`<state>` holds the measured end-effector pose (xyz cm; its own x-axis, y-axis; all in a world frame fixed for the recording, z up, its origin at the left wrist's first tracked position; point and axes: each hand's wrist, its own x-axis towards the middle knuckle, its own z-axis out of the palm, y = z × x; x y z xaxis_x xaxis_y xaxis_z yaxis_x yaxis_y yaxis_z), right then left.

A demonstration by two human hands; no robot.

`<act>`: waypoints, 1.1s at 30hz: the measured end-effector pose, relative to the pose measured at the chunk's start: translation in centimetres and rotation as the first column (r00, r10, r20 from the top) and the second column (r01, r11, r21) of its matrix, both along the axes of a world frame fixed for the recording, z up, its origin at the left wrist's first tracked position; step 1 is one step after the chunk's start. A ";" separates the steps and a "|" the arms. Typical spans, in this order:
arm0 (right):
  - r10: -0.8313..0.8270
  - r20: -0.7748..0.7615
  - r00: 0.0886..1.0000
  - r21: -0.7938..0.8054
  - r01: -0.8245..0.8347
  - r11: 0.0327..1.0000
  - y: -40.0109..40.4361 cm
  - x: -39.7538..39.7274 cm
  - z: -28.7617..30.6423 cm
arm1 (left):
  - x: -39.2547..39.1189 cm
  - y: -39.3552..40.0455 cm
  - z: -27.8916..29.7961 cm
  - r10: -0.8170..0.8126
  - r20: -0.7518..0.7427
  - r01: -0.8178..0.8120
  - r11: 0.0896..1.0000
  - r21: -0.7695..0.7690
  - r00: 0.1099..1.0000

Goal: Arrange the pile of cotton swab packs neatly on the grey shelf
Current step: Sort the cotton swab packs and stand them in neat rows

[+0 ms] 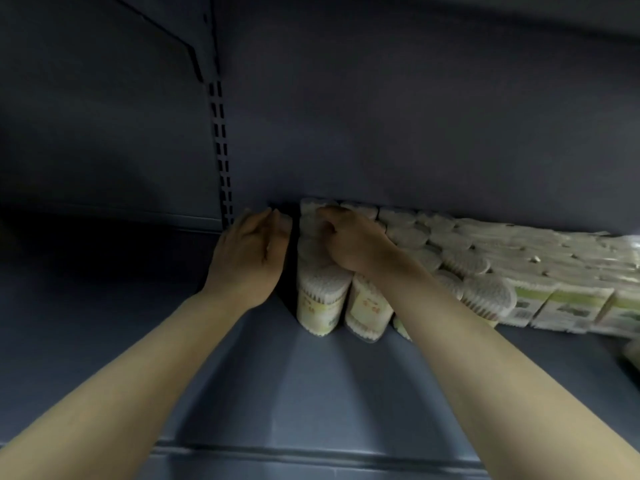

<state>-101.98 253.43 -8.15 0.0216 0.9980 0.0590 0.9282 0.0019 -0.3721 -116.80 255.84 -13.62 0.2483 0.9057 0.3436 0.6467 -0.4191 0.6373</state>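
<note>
My flat left hand (247,252) braces the cotton swab packs (322,299) sideways while my right hand (349,242), seemingly curled, presses their tops level.

Swab packs (408,265) in rows on shelf (294,393), vs back wall (415,133), right of upright (221,150).

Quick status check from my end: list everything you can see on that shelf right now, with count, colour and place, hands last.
Grey shelf: one, blue-grey, fills the lower frame; back panel behind it.
Slotted upright: one, dark, left of centre on the back panel.
Round cotton swab packs: many, count unclear, white tops with yellowish labels, standing in rows from centre to the back panel.
Boxy packs: several, white with green labels, right of the round ones.
Left hand: one, fingers straight, edge-on at the left side of the rows.
Right hand: one, fingers curled over the tops of the leftmost packs.
</note>
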 end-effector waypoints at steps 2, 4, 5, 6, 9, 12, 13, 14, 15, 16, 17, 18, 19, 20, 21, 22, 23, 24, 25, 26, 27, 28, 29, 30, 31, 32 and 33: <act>0.008 0.026 1.000 -0.006 -0.008 1.000 0.1 0.1 0.1 | 0.1 1.3 -0.6 -0.007 -0.116 0.006 1.000 -0.013 0.993; 0.017 0.043 0.999 -0.008 -0.017 1.000 0.1 0.1 0.0 | 0.3 2.3 -1.0 -0.019 -0.165 0.017 1.000 -0.015 0.986; 0.018 0.050 0.999 -0.009 -0.018 1.000 0.2 0.1 0.0 | 0.6 2.6 -0.9 -0.021 -0.179 0.019 1.000 -0.015 0.984; 0.018 0.054 0.998 -0.009 -0.018 1.000 0.2 0.1 -0.1 | 0.9 3.0 -0.8 -0.022 -0.188 0.019 1.000 -0.022 0.982; 0.013 0.048 0.999 0.001 -0.013 1.000 0.4 0.2 -0.3 | 1.7 3.9 -0.6 -0.016 -0.197 0.006 0.998 -0.056 0.980; 0.018 0.041 0.999 0.011 -0.018 1.000 0.5 0.2 -0.5 | 1.9 4.6 -0.7 -0.018 -0.212 0.012 1.000 -0.027 0.977; 0.020 0.040 0.999 0.014 -0.020 1.000 0.6 0.2 -0.5 | 2.0 4.7 -0.6 -0.017 -0.204 0.011 1.000 -0.029 0.979; 0.021 0.044 0.999 0.018 -0.021 1.000 0.6 0.2 -0.5 | 2.1 4.9 -0.7 -0.012 -0.194 0.005 0.999 -0.035 0.981; 0.021 0.051 0.998 0.024 -0.023 0.999 0.6 0.2 -0.4 | 2.2 5.0 -0.6 -0.011 -0.187 0.005 0.999 -0.034 0.982; 0.021 0.057 0.998 0.031 -0.023 0.999 0.6 0.1 -0.4 | 2.3 5.3 -0.7 -0.009 -0.185 0.005 1.000 -0.024 0.983; 0.020 0.061 0.998 0.040 -0.022 0.999 0.6 0.1 -0.3 | 2.4 5.6 -0.8 -0.010 -0.192 0.009 1.000 -0.006 0.981; 0.018 0.063 0.998 0.046 -0.021 0.999 0.6 0.0 -0.3 | 2.3 6.0 -1.0 -0.012 -0.202 0.015 1.000 0.009 0.979; 0.018 0.068 0.998 0.051 -0.022 0.998 0.6 0.0 -0.2 | 2.3 6.3 -1.2 -0.018 -0.215 0.022 1.000 0.018 0.977; 0.017 0.074 0.997 0.054 -0.021 0.998 0.7 0.0 -0.3 | 2.3 6.6 -1.3 -0.024 -0.226 0.029 0.999 0.018 0.974; 0.016 0.081 0.997 0.059 -0.021 0.998 0.7 -0.1 -0.3 | 2.3 6.8 -1.4 -0.031 -0.236 0.036 0.999 0.016 0.971; 0.014 0.087 0.996 0.061 -0.019 0.998 0.8 -0.1 -0.3 | 2.3 6.9 -1.5 -0.034 -0.239 0.039 0.999 0.013 0.970; 0.011 0.092 0.996 0.062 -0.017 0.998 0.8 -0.1 -0.3 | 2.3 7.0 -1.4 -0.037 -0.238 0.040 0.999 0.010 0.971; 0.008 0.095 0.995 0.062 -0.014 0.998 0.9 -0.1 -0.3 | 2.4 7.0 -1.3 -0.037 -0.236 0.041 0.999 0.009 0.971; 0.006 0.094 0.996 0.065 -0.012 0.998 0.9 -0.1 -0.3 | 2.4 7.0 -1.2 -0.038 -0.236 0.041 0.999 0.009 0.971; 0.003 0.090 0.996 0.067 -0.009 0.998 1.0 -0.1 -0.3 | 2.4 7.0 -1.0 -0.037 -0.239 0.039 0.999 0.006 0.970; 0.001 0.089 0.996 0.073 -0.007 0.997 1.0 -0.1 -0.4 | 2.5 6.9 -0.9 -0.034 -0.243 0.036 0.999 0.003 0.969; 0.000 0.088 0.996 0.078 -0.006 0.997 1.1 -0.1 -0.4 | 2.5 6.8 -0.9 -0.029 -0.248 0.032 0.999 0.007 0.968; -0.002 0.086 0.996 0.081 -0.005 0.997 1.1 -0.1 -0.4 | 2.5 6.8 -1.0 -0.027 -0.244 0.032 0.999 0.016 0.969; -0.005 0.084 0.996 0.082 -0.002 0.997 1.1 -0.1 -0.5 | 2.5 6.8 -1.0 -0.026 -0.235 0.032 0.999 0.022 0.972; -0.008 0.083 0.997 0.083 0.001 0.997 1.1 -0.1 -0.4 | 2.4 6.9 -1.1 -0.026 -0.231 0.032 0.999 0.024 0.973; -0.009 0.083 0.996 0.083 0.002 0.997 1.1 -0.1 -0.4 | 2.3 7.0 -1.2 -0.029 -0.229 0.034 0.999 0.021 0.973; -0.007 0.090 0.996 0.085 -0.001 0.996 1.0 -0.1 -0.3 | 2.3 7.1 -1.1 -0.034 -0.234 0.040 0.999 0.022 0.972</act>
